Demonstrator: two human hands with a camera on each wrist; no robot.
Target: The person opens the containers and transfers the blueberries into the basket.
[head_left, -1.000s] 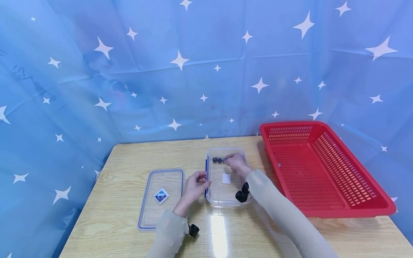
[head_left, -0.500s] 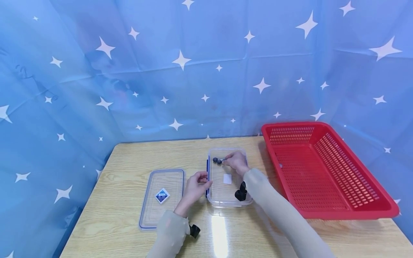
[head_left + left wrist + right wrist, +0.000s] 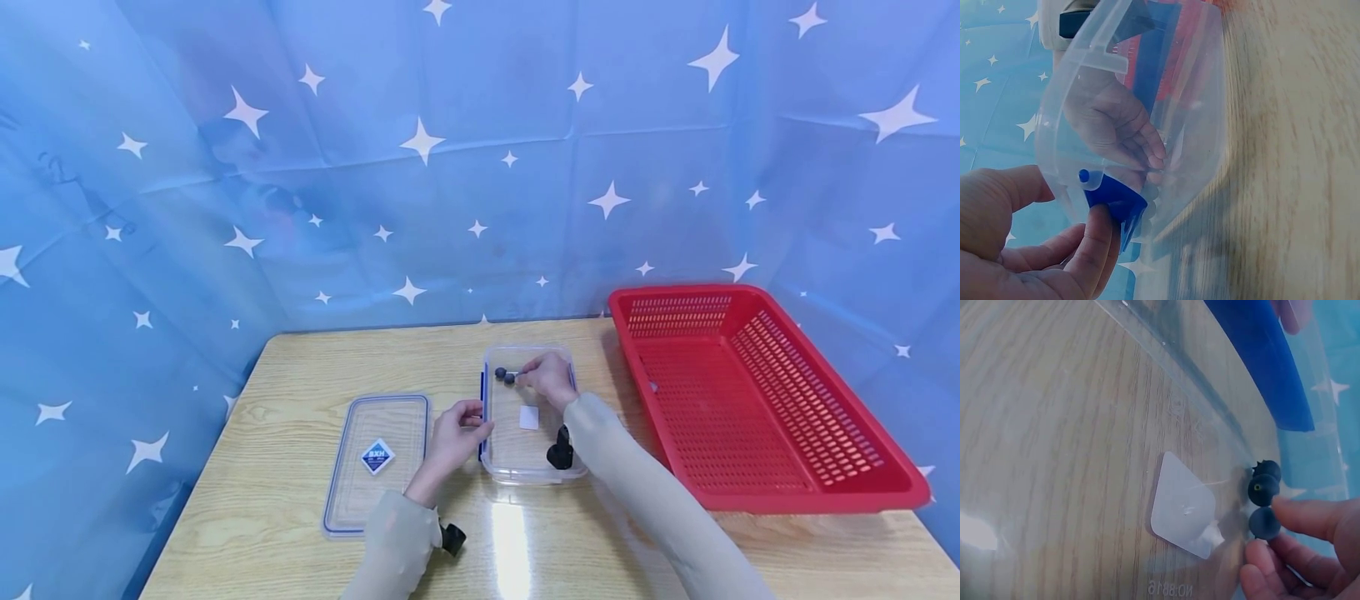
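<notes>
A clear plastic food container (image 3: 513, 446) stands uncovered on the table, with blue side latches (image 3: 1119, 203). Three blueberries (image 3: 1264, 490) lie close together at its far left end. Inside the container my right hand (image 3: 551, 379) pinches the nearest blueberry (image 3: 1264, 523) between thumb and fingers, right beside the other two. My left hand (image 3: 453, 433) grips the container's left side, its fingers curled at the hanging blue latch and its thumb at the rim. A white square label (image 3: 528, 417) shows at the container's bottom.
Left of the container lies its clear lid (image 3: 348, 500) with a blue rim and a diamond sticker (image 3: 377, 456). A large red basket (image 3: 810, 501) stands at the right, near the right forearm. A blue curtain with stars (image 3: 420, 208) hangs behind the wooden table (image 3: 247, 483).
A blueberry in the row has shifted slightly toward the near side of the container. My right hand has moved only a little; my left hand stays on the container's side.
</notes>
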